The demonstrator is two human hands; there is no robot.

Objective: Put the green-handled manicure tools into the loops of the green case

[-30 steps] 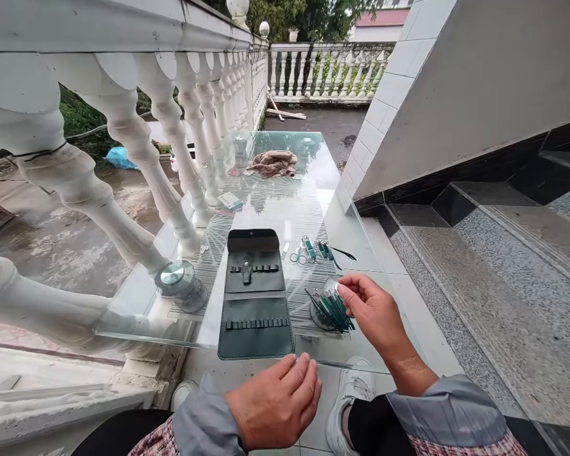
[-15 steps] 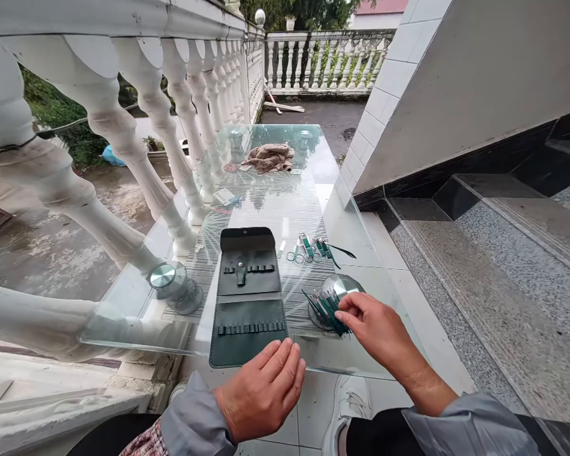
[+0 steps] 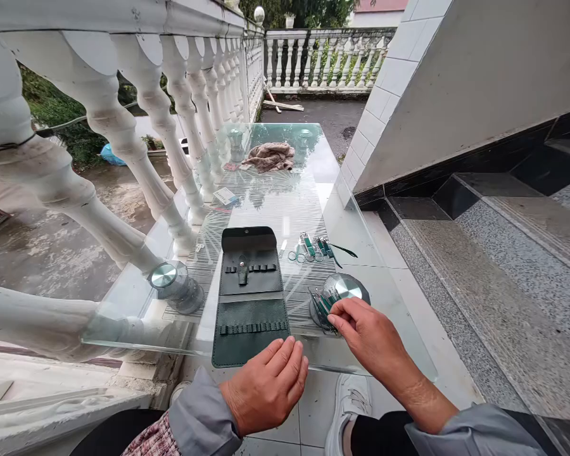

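Note:
An unfolded dark green manicure case lies on the glass table, its elastic loops holding nothing. My left hand is at the near table edge by the case's lower right corner, fingers stretched out side by side, thumb hidden. To the right, my right hand has thumb and forefinger pinched at a pile of slim green-handled manicure tools; which tool is between the fingertips is partly covered. Beyond the pile are small scissors, green nail clippers and a green-handled nipper.
A faceted glass table leg shows beneath the tool pile. Farther back lie a crumpled brown cloth and a small card. White balusters flank the table's left side, and stone steps rise at the right.
My right hand has shifted slightly left and lower over the tool pile, and the tools under its fingers have moved a little. My left hand stays nearly still.

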